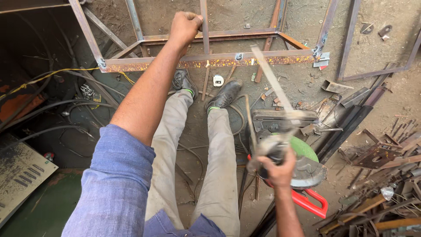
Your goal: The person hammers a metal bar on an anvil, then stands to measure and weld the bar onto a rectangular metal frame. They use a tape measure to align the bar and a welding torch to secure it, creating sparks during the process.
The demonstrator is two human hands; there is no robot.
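Steadying the rusty steel frame on the floor, left hand gripping its upright bar; swinging a blurred metal strip, right hand closed around its lower end, above the green cut-off saw. Probably needing alignment against the frame next.

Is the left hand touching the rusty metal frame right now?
Touching. The head view shows the left hand closed around an upright bar of the rusty metal frame, fingers wrapped on it with no gap.
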